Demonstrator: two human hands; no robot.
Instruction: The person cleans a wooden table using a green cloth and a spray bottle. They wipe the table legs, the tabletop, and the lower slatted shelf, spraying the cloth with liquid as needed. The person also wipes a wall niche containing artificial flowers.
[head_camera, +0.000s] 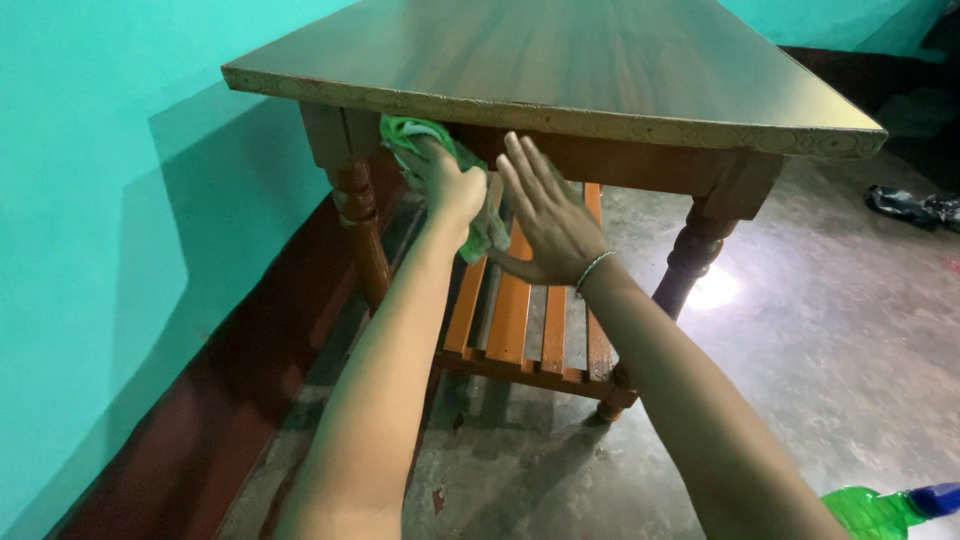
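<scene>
My left hand (443, 180) is closed on a green cloth (412, 133) and presses it against the wooden apron just under the near edge of a brown table (560, 60). The cloth's tail hangs down past my wrist. My right hand (545, 220) is open beside it, fingers spread and pointing up, in front of the apron; whether it touches the wood I cannot tell. A thin bangle sits on that wrist.
Turned legs (690, 255) hold the table up, and an orange slatted shelf (520, 320) runs low beneath it. A teal wall (110, 230) with a dark red base stands close on the left. A green bottle with a blue cap (890, 510) lies at the lower right.
</scene>
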